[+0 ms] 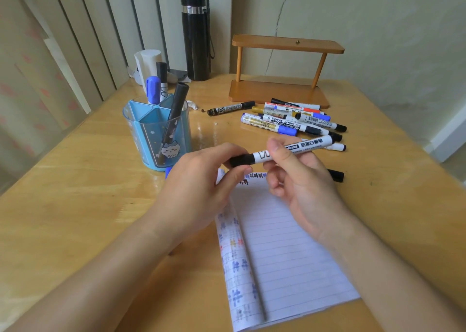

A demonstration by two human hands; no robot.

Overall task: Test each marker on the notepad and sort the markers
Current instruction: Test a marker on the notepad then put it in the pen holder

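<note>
I hold a white whiteboard marker (297, 148) level above the top of the lined notepad (285, 251). My left hand (201, 185) pinches its black cap at the left end. My right hand (295, 180) grips the white barrel. The notepad lies open on the table, with coloured test marks on its folded-back left page and along its top edge. A pile of several markers (292, 121) lies behind my hands. A blue divided pen holder (157, 132) at the left holds a blue-capped marker and two black-capped ones.
A single black marker (230, 108) lies apart from the pile. Another black-capped marker (336, 175) peeks out behind my right hand. A small wooden shelf (282, 79) and a black flask (195, 36) stand at the back of the wooden table (75, 205).
</note>
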